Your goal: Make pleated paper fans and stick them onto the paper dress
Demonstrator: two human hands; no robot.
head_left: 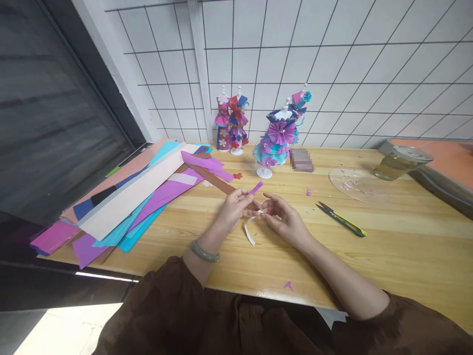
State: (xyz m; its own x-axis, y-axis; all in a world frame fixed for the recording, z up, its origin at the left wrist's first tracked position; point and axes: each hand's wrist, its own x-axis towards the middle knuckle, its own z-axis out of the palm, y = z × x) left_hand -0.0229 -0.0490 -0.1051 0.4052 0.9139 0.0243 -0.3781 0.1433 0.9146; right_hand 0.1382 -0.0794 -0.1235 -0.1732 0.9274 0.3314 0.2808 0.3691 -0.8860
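Left hand (234, 209): thumb and forefinger pinched together on purple strip (256, 188), above the table (236, 268). Right hand (286, 219): fingers loosely curled, partly spread, thumb tip at upper end of white strip (248, 230); cannot tell whether gripped. Scissors (342, 220) lie right, paper sheets (127, 199) left.

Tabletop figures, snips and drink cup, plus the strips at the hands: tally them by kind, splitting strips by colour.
Dressed figures: 4
Snips: 1
Drink cup: 1
Purple strip in left hand: 1
White strip by fingertips: 1
Total: 8
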